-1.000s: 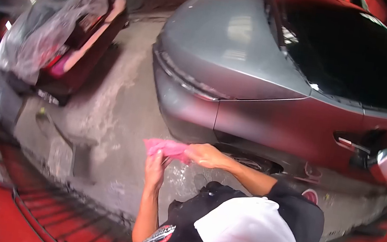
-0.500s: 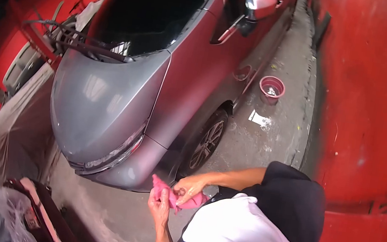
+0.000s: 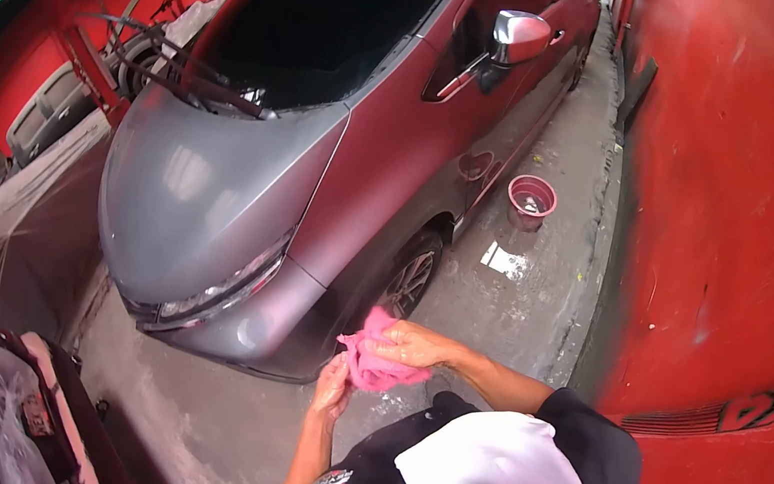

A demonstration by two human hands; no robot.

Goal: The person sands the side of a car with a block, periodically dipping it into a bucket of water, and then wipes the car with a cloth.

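A bunched pink cloth hangs between my two hands, in front of the car's front corner. My right hand is closed around its upper part, with a fold sticking up past the fingers. My left hand pinches the cloth's lower left edge. Just beyond them stands a grey car, its front wheel close to the cloth but apart from it. Part of each hand's fingers is hidden by the cloth or turned from view.
A pink bucket stands on the wet concrete floor beside the car. A red wall runs along the right. At lower left lies a plastic-wrapped car part, with a draped cover behind it.
My right hand has risen and moved right, drawing the cloth looser and more open. My left hand stays at the cloth's left edge. The view has shifted slightly.
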